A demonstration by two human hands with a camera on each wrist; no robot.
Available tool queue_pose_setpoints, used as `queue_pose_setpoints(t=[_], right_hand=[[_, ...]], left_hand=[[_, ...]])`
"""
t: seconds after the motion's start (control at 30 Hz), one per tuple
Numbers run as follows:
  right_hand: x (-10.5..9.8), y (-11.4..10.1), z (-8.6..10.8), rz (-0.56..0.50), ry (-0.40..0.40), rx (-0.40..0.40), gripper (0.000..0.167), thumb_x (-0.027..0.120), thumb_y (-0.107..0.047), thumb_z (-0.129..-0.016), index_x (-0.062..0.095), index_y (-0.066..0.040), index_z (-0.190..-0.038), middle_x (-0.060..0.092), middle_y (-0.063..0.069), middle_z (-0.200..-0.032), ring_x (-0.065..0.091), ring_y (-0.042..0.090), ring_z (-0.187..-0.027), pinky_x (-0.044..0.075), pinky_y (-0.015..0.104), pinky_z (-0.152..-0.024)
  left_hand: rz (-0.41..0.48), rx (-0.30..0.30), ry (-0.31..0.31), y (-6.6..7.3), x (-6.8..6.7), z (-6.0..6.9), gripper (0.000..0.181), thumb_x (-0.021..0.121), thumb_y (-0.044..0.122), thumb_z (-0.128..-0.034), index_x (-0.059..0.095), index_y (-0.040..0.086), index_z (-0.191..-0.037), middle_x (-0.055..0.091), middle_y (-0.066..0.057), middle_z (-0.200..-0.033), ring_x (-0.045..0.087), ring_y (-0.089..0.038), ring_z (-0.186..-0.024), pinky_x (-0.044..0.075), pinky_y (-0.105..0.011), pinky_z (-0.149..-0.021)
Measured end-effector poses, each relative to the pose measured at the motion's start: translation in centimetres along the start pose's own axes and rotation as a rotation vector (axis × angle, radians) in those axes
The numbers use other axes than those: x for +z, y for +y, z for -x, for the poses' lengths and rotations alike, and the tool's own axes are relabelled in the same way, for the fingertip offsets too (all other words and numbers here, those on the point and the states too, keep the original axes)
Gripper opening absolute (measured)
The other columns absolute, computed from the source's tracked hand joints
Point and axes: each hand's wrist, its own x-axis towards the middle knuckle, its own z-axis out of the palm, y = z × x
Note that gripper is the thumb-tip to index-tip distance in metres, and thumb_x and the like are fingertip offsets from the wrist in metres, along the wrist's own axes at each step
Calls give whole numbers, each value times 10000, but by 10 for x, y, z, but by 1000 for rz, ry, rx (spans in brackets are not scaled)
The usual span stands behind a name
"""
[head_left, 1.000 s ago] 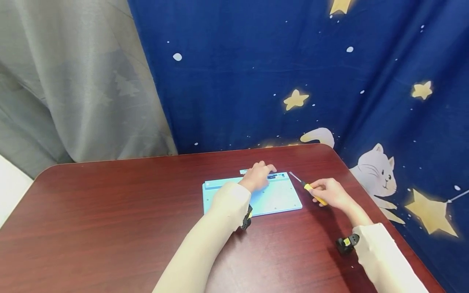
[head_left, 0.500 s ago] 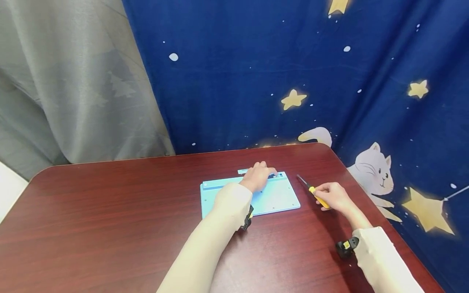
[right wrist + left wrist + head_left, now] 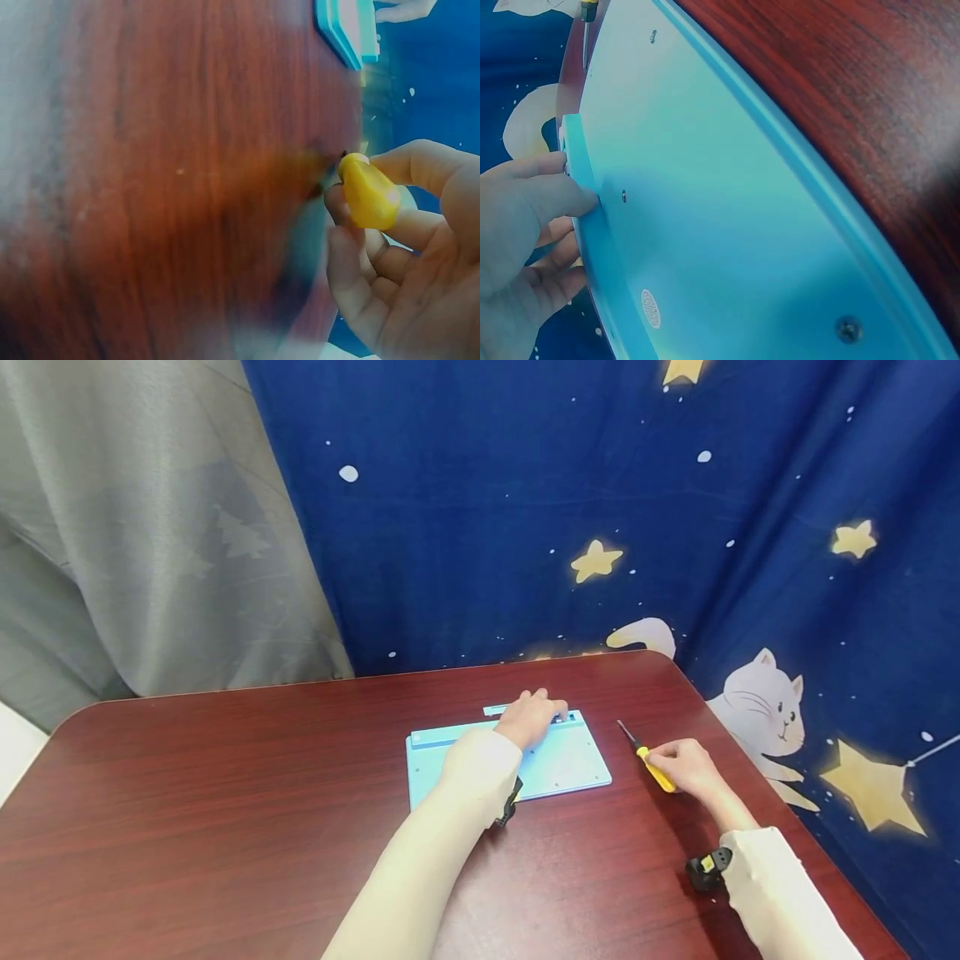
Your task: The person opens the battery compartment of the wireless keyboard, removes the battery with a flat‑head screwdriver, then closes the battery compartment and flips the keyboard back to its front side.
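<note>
A light blue keyboard [image 3: 562, 764] lies face down on the table, with small screws in its back and a raised ridge along the far edge. My left hand [image 3: 527, 720] is over that ridge near an open compartment. In the left wrist view, the thumb [image 3: 581, 201] of that hand rests on the near side of the ridge and its fingers curl over the far side. What lies under them is hidden. To the right of the keyboard, my right hand [image 3: 686, 764] pinches a screwdriver [image 3: 658, 771] by its yellow handle, blade pointing away, off the keyboard.
A thin light blue strip [image 3: 495, 710], like a compartment cover, lies just beyond the keyboard, partly behind the left hand. The dark red wooden table [image 3: 225, 810] ends at a blue starry curtain [image 3: 465, 527] behind and to the right. A grey curtain [image 3: 165, 527] hangs at the left.
The screwdriver has moved away from the keyboard's right edge, and its tip has turned to point farther forward. My left hand stays at the ridge, its fingers now covering more of the compartment.
</note>
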Motion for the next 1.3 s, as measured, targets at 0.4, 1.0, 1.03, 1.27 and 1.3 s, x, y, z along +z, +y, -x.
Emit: queue_pose_setpoints(t=[0.4,1.0,1.03,1.27,1.3], right_hand=[[0,3,-2,-25,-10,-38,288,643,-125,-819,644,122,-966,652,152,-779,545,153,-606,488,278,-523],[-1,5,4,-150,-56,37,343,661,-122,-821,592,118,-1056,659,169,-851,569,147,-610,519,327,-501],[-1,5,4,-154,-58,40,345,660,-123,-822,592,117,-1060,659,171,-855,571,146,-612,520,327,-504],[-4,4,5,-143,-68,61,351,647,-146,-840,593,107,-1077,650,154,-846,555,161,-627,521,325,-534],[-5,3,6,-141,-68,62,354,646,-149,-842,592,106,-1080,651,159,-853,556,165,-637,521,325,-539]], left_hand=[[-57,17,-10,1,-4,-3,322,527,45,-915,553,261,-1152,500,-28,-1186,435,-195,-948,437,-321,-769],[22,83,125,-1,-1,1,225,519,39,-912,492,192,-1075,543,-27,-1046,516,-142,-822,442,-258,-717],[19,86,135,-1,0,2,216,519,38,-911,493,187,-1065,546,-23,-1028,518,-137,-810,440,-250,-699],[-3,85,191,1,5,4,208,512,36,-911,493,180,-1060,580,-15,-1020,569,-149,-881,468,-279,-740],[-9,86,199,1,5,5,209,508,31,-910,494,178,-1058,584,-13,-1020,574,-150,-887,469,-283,-745]])
